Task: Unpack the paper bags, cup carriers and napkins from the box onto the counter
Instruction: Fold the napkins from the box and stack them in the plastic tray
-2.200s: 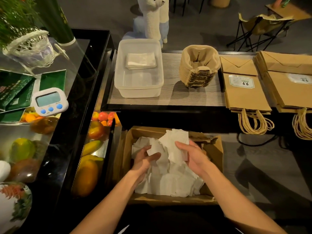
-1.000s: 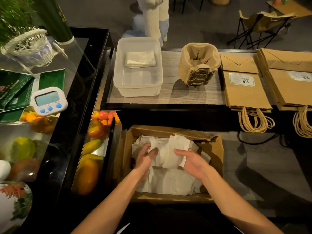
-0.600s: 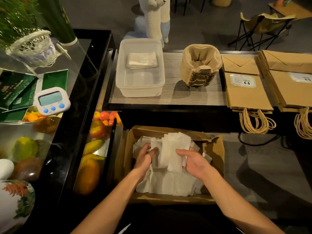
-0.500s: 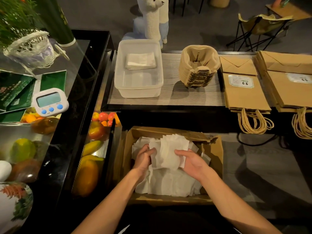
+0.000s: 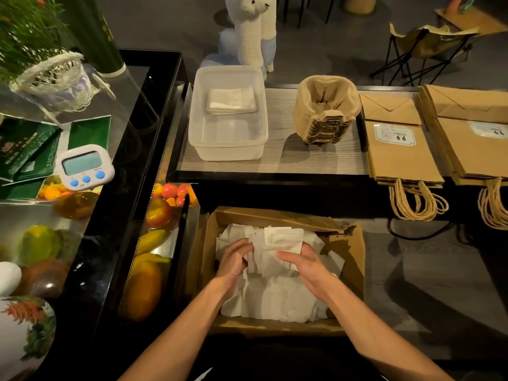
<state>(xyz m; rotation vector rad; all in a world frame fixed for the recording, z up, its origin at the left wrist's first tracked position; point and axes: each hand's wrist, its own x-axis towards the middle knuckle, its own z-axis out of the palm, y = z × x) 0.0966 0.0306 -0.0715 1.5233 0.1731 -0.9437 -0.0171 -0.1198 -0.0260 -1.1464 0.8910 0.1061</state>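
An open cardboard box [image 5: 354, 254] sits low in front of me, full of loose white napkins [image 5: 275, 295]. Both my hands are inside it. My left hand [image 5: 235, 261] and my right hand [image 5: 301, 264] hold a small bunch of napkins [image 5: 280, 240] between them, fingers curled round its sides. On the counter beyond stand a clear plastic tub [image 5: 228, 144] with a folded napkin stack [image 5: 232, 100], a stack of pulp cup carriers [image 5: 325, 111], and two piles of brown paper bags [image 5: 398, 149] [image 5: 472, 138] with twine handles.
A black display case [image 5: 110, 215] with fruit [image 5: 143, 284] runs along my left. A white timer [image 5: 83, 165], green packets and a wicker basket sit on its glass top. A llama figure [image 5: 253, 28] and a folding chair [image 5: 423, 48] stand behind the counter.
My hands have gathered the napkin bunch tighter and lowered it toward the pile in the box. Earlier the right hand held it higher.
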